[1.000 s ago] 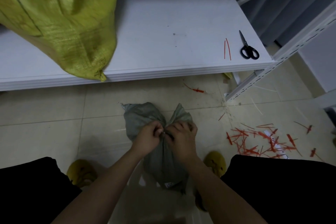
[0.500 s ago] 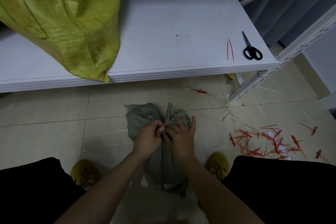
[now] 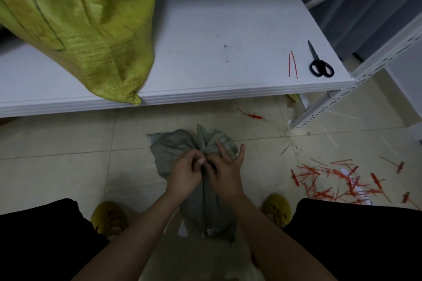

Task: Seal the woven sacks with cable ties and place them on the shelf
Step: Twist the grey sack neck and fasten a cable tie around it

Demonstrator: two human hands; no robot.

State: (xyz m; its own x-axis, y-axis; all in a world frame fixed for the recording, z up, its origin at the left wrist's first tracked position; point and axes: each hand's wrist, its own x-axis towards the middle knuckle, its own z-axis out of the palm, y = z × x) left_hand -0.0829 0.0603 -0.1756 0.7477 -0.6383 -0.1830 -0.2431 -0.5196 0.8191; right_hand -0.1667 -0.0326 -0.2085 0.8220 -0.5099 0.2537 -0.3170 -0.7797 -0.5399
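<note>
A grey-green woven sack (image 3: 203, 207) was stood on the tiled floor, its neck gathered and bunched so that the loose top was spread above like two flaps. A large yellow-green woven sack (image 3: 86, 27) was laid on the white shelf (image 3: 217, 29), at its left part, one bottom corner reaching the front edge. Two thin red cable ties (image 3: 293, 64) were placed side by side near the shelf's right front corner.
</note>
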